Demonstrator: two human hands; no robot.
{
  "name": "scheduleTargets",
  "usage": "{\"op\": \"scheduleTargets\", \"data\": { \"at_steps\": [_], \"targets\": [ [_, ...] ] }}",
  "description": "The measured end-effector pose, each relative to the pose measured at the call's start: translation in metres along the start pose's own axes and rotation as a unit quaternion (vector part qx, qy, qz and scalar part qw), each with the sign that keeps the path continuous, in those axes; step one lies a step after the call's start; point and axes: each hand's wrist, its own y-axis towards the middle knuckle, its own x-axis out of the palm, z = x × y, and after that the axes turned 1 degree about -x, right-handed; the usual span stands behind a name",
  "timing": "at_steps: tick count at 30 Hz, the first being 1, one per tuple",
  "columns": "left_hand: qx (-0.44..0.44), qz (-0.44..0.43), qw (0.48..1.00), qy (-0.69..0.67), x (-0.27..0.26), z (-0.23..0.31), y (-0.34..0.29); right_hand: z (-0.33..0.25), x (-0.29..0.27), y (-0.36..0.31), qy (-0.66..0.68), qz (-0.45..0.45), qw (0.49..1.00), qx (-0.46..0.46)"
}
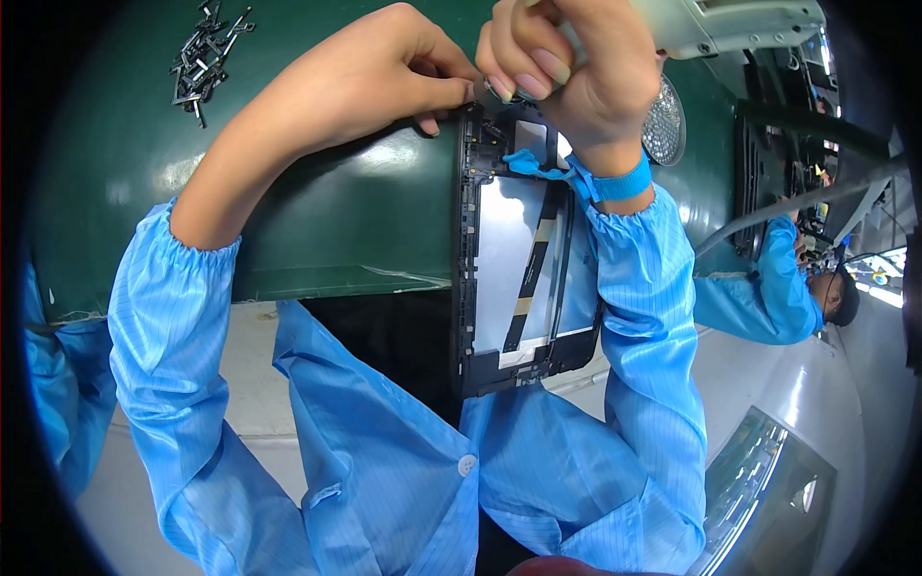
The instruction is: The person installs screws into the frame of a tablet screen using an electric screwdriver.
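An opened tablet (499,221) with a black frame and a silver inside extends from under my hands past the table's near edge, close to my lap. A black ribbon strip (534,278) runs along its inside. At the far left corner, the thumb and fingers of my left hand (375,82) are closed on the frame's edge. My right hand (586,72) is just above the far end, fingers curled into a pinch; what they hold is hidden. A blue wrist strap (622,182) circles my right wrist, its loose end over the tablet.
Several small black and silver parts (206,58) lie heaped on the green table (355,211) at far left. Beyond my right hand are a pale grey plastic device (740,27) and a round, shiny dish (665,125). Another person in blue (768,298) works at right.
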Motion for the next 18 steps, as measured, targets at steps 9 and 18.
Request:
{"op": "scheduleTargets", "data": {
  "at_steps": [9, 18],
  "targets": [
    [-0.033, -0.024, 0.999, 0.02, -0.002, 0.006, 0.0, -0.003, 0.002, -0.001, 0.018, -0.006, 0.999, -0.044],
    [-0.007, -0.072, 0.997, 0.019, -0.017, 0.008, 0.021, -0.002, -0.006, -0.006, -0.043, -0.039, 0.988, -0.143]
  ]
}}
